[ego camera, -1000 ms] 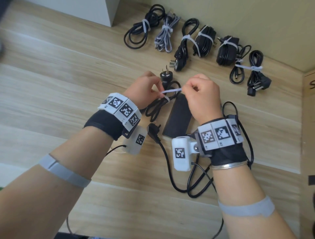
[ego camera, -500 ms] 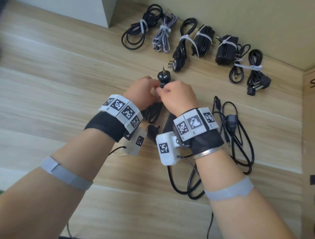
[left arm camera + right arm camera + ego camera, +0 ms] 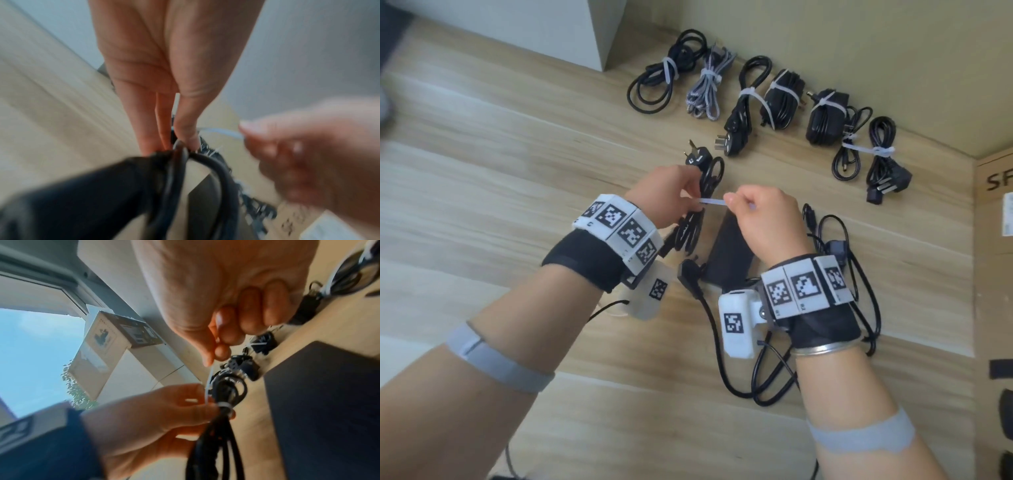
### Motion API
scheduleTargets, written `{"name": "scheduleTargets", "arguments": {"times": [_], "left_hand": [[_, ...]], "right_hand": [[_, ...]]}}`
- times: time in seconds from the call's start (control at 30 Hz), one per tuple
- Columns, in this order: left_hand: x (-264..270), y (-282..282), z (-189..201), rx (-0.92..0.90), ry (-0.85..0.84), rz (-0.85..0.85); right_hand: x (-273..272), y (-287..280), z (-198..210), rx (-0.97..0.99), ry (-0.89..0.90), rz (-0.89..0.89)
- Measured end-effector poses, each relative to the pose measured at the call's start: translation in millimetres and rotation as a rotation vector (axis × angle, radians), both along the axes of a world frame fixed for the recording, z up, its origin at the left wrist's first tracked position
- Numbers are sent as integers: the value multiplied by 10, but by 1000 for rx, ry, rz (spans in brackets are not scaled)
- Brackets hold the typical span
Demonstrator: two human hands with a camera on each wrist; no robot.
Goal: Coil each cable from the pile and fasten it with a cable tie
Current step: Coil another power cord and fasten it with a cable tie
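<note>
My left hand (image 3: 671,195) grips a coiled black power cable (image 3: 709,178) with a three-pin plug at its far end. A white cable tie (image 3: 714,202) is looped round the coil (image 3: 224,405). My right hand (image 3: 753,212) pinches the tie's free tail (image 3: 208,381) and holds it stretched to the right of the coil. In the left wrist view my left fingers (image 3: 180,129) squeeze the cable strands (image 3: 205,162) together, and the blurred right hand (image 3: 308,154) holds the tie tail (image 3: 222,131).
Several tied cable bundles (image 3: 767,99) lie in a row along the far wall. A black power brick (image 3: 729,250) and a loose tangle of black cables (image 3: 842,274) lie on the wooden floor under my right wrist. A cardboard box (image 3: 993,274) stands at right.
My right hand had moved in against the left hand at the coil; now it has pulled away to the right, drawing the tie's tail out straight.
</note>
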State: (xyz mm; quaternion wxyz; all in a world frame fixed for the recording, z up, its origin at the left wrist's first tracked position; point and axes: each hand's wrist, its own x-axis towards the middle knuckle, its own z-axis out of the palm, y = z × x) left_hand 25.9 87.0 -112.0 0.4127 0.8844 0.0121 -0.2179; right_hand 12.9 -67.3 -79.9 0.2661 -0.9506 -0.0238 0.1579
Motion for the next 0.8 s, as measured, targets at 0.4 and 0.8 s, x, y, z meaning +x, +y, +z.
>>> {"name": "scheduleTargets", "arguments": {"times": [0.4, 0.8], "left_hand": [[8, -264, 381, -228, -259, 55], [32, -621, 270, -362, -90, -72]], "right_hand": [[-22, -206, 246, 297, -5, -148], [-71, -663, -11, 413, 93, -254]]}}
